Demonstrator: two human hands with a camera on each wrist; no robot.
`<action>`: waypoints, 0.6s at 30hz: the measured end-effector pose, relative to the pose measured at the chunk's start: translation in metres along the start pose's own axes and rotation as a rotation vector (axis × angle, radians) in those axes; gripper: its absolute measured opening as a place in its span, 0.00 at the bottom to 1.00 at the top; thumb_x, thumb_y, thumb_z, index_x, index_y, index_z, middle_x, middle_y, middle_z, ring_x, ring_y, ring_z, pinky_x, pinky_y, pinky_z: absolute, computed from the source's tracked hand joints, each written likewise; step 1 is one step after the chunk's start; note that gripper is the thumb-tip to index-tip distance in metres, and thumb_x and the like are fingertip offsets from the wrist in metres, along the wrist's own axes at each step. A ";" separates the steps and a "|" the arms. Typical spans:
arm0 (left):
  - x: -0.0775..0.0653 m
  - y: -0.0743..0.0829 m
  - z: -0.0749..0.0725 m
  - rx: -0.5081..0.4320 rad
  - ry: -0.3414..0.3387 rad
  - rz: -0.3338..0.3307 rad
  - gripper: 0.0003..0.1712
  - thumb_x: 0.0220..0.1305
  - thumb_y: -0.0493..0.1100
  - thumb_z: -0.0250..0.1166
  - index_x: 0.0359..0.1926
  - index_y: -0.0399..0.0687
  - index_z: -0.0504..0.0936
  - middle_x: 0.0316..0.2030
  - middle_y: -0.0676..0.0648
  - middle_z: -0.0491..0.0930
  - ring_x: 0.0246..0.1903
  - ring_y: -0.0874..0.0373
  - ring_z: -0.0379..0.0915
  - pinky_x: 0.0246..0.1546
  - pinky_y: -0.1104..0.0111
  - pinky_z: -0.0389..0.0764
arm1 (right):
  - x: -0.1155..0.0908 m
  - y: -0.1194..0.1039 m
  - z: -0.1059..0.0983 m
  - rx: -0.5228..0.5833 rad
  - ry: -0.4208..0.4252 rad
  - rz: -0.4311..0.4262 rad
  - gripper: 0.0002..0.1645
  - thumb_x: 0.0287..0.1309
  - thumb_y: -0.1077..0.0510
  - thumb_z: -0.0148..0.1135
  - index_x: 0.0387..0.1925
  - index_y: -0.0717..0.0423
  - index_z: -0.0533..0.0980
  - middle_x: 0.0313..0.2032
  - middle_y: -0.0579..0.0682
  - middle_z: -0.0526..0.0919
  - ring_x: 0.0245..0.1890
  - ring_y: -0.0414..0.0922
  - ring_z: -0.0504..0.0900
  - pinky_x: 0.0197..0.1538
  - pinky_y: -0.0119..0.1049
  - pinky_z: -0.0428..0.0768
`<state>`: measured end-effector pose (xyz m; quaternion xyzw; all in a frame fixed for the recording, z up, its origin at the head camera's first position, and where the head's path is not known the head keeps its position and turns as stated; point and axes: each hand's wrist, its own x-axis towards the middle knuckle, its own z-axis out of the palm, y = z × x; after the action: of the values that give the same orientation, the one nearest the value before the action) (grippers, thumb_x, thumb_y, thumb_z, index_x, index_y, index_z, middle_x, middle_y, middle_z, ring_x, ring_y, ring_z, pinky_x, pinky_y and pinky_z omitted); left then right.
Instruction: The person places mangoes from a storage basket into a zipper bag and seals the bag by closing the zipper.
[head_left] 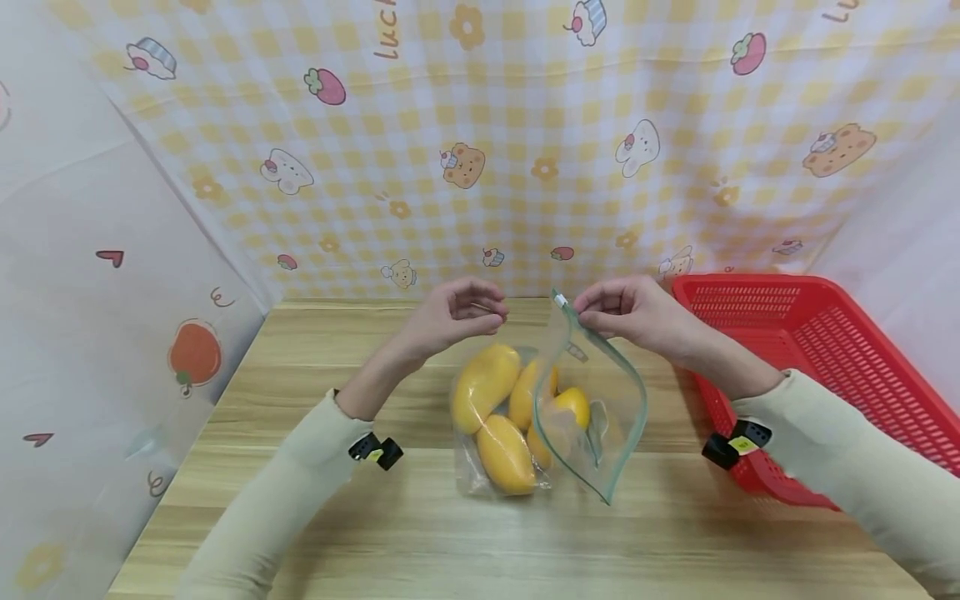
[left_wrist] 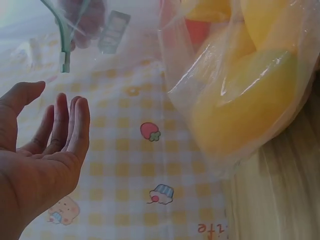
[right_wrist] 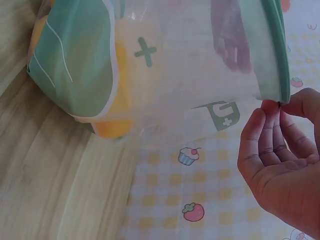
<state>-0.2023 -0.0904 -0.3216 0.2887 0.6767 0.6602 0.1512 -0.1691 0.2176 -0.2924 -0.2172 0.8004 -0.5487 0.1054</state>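
A clear zip bag (head_left: 525,483) with a green-edged mouth (head_left: 639,417) lies on the table, its mouth gaping. Several yellow mangoes (head_left: 504,454) are inside; their skins also show through the plastic as a mango (left_wrist: 245,105) in the left wrist view. My right hand (head_left: 626,310) pinches one corner of the green edge between thumb and fingers, as the right wrist view shows at the green strip (right_wrist: 282,75). The white slider (head_left: 561,300) sits by that corner. My left hand (head_left: 461,312) hovers left of the slider, fingers loosely bent, apart from the bag.
A red plastic basket (head_left: 750,292) with slotted walls stands on the right of the wooden table (head_left: 360,533). Behind the table hangs a yellow checked cloth (head_left: 420,217) with printed cartoons. White sheeting (head_left: 82,333) covers the left side.
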 end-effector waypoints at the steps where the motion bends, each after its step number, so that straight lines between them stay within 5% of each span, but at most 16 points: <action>1: 0.002 -0.002 0.002 -0.002 0.004 0.005 0.16 0.67 0.28 0.65 0.55 0.32 0.76 0.50 0.31 0.80 0.52 0.34 0.77 0.53 0.54 0.83 | 0.000 0.001 0.000 -0.003 -0.003 -0.003 0.09 0.69 0.65 0.63 0.46 0.68 0.80 0.35 0.59 0.85 0.33 0.43 0.83 0.39 0.33 0.85; 13: 0.017 -0.011 0.018 -0.008 -0.052 0.063 0.21 0.66 0.27 0.66 0.59 0.30 0.76 0.53 0.38 0.80 0.56 0.37 0.75 0.56 0.56 0.81 | 0.001 0.004 0.005 0.014 -0.046 -0.031 0.09 0.69 0.67 0.62 0.47 0.69 0.80 0.36 0.57 0.84 0.35 0.44 0.82 0.40 0.32 0.83; 18: 0.025 -0.015 0.026 -0.036 -0.087 0.076 0.21 0.66 0.27 0.66 0.59 0.30 0.76 0.56 0.30 0.76 0.59 0.34 0.72 0.58 0.56 0.80 | 0.002 0.004 0.007 0.011 -0.067 -0.024 0.08 0.69 0.67 0.62 0.47 0.69 0.80 0.37 0.61 0.84 0.37 0.44 0.83 0.43 0.33 0.83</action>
<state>-0.2092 -0.0539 -0.3344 0.3397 0.6459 0.6646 0.1605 -0.1686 0.2122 -0.2989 -0.2445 0.7907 -0.5468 0.1268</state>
